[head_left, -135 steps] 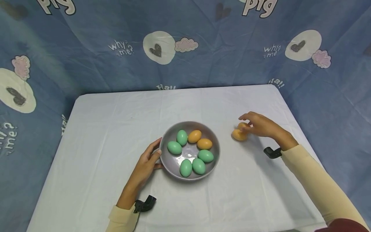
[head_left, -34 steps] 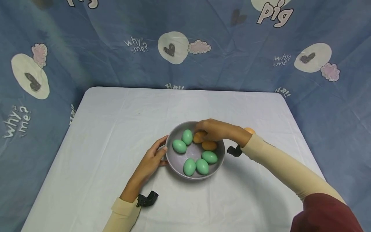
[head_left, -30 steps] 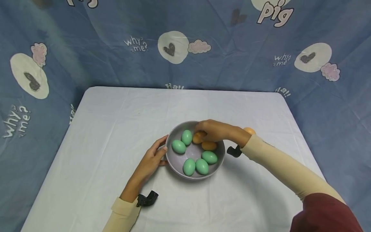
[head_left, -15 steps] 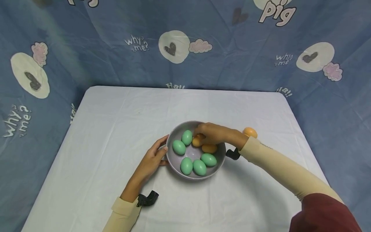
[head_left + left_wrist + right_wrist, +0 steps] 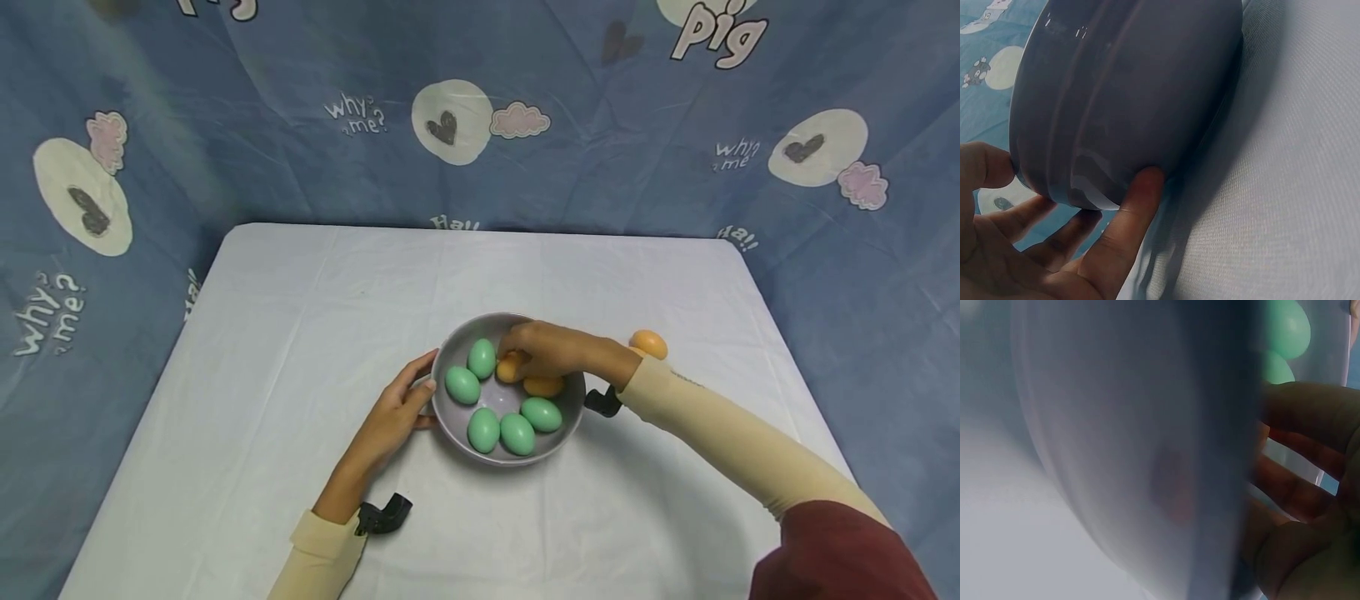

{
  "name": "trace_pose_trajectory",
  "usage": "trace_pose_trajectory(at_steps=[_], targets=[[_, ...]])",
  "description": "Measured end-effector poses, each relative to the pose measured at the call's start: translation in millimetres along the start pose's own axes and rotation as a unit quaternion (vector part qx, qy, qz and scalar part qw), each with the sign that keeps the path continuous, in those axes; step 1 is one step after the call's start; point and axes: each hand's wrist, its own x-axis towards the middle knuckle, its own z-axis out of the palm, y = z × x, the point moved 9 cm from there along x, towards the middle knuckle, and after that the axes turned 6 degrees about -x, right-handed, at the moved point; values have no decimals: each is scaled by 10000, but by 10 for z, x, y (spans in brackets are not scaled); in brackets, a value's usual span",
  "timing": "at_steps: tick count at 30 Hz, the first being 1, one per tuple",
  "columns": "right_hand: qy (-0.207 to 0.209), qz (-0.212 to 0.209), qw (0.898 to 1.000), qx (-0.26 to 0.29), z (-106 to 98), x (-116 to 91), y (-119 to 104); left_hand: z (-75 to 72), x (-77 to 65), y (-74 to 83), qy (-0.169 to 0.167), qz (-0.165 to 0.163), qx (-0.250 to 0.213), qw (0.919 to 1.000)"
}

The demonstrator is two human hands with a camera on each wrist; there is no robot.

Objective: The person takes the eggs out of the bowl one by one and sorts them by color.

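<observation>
A round grey bowl (image 5: 495,461) stands on the white-covered table, with several green eggs (image 5: 483,429) lying inside. My left hand (image 5: 393,408) holds the bowl by its left side, thumb at the rim and fingers against the outer wall; the left wrist view shows this from below. Reaching over the far right rim, my right hand (image 5: 547,350) has its fingers curled over an orange egg (image 5: 509,367) in the bowl. Another orange egg (image 5: 543,387) lies just under that hand, partly covered. In the right wrist view the bowl wall hides most of the fingertips.
On the table, right of the bowl, sits an orange egg (image 5: 648,342), with a sliver of orange beside it mostly hidden by my right wrist. A blue printed cloth (image 5: 300,183) hangs behind the table's far edge. Black wrist devices (image 5: 385,514) stick out from both cuffs.
My right hand has come from the orange eggs on the table's right into the bowl. Over the last second it has drawn slightly nearer with the egg, and the near green eggs have shifted slightly.
</observation>
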Motion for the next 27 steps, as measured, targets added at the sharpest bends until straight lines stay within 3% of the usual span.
trace_pose_trajectory(at_steps=[11,27], targets=[[13,-169,9992,-368,17,-11,-32,15,-6,5,21,-44,-9,10000],[92,-35,9995,-304,-111,-97,-10,12,-6,3,2,-11,-54,10000]])
